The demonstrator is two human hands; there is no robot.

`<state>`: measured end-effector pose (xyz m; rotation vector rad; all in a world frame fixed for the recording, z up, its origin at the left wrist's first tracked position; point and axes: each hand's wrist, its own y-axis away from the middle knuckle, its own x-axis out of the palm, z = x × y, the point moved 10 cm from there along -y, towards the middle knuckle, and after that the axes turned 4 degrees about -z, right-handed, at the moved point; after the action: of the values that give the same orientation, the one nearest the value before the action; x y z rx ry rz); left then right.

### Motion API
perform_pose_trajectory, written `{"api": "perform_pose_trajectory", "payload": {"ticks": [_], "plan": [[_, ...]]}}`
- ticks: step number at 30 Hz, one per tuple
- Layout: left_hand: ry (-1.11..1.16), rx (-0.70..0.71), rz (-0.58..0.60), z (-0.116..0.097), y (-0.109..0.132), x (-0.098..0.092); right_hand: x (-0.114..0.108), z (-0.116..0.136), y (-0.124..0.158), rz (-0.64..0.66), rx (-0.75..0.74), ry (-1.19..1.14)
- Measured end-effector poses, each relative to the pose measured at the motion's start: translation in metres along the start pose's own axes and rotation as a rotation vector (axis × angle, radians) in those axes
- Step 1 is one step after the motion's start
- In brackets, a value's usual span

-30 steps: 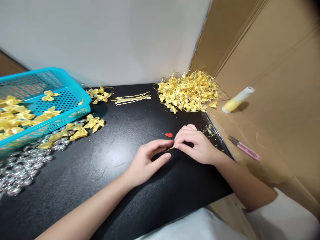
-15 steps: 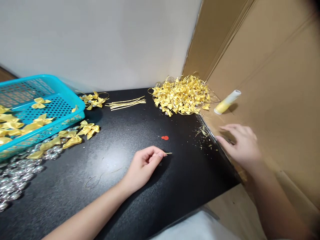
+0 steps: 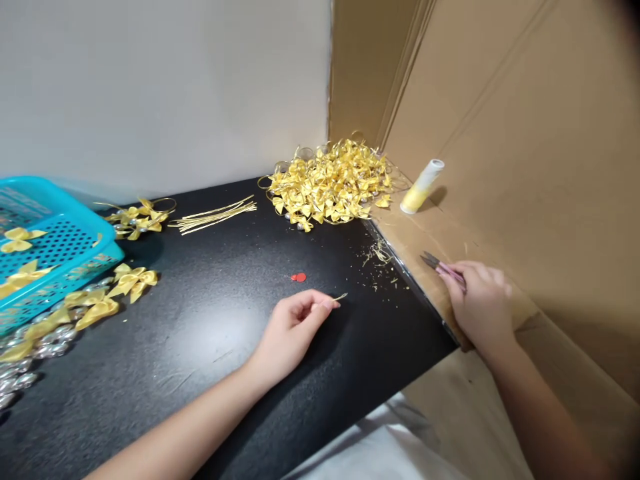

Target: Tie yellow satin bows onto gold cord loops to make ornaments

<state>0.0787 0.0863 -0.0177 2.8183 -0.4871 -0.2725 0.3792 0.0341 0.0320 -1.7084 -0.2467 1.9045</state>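
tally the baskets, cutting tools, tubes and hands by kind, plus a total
teal perforated plastic basket: 1
pink-handled metal snips with dark blades: 1
white-and-yellow cylindrical tube: 1
left hand and right hand: 2
total: 5

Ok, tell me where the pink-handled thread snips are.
The pink-handled thread snips are right of centre in the head view, in the right hand, over the cardboard beside the black tabletop, with the yellow-and-white tube beyond.

Basket [image 3: 75,233] left, bows [image 3: 325,187] behind, snips [image 3: 443,268] right
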Motion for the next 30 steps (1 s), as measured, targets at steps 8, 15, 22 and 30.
{"api": "perform_pose_trajectory", "payload": {"ticks": [8, 15, 22, 30], "plan": [[0.111, 0.058, 0.015, -0.014, -0.037, 0.05, 0.023, 0.05, 0.038, 0.396, 0.176, -0.793], [0.06, 0.062, 0.08, -0.027, -0.046, 0.067, 0.022, 0.064, 0.042, 0.422, 0.2, -0.811], [-0.062, 0.086, 0.107, -0.037, -0.049, 0.072, 0.025, 0.062, 0.039, 0.417, 0.213, -0.765], [-0.132, 0.097, 0.132, -0.039, -0.051, 0.078, 0.028, 0.059, 0.04, 0.387, 0.246, -0.827]]}}
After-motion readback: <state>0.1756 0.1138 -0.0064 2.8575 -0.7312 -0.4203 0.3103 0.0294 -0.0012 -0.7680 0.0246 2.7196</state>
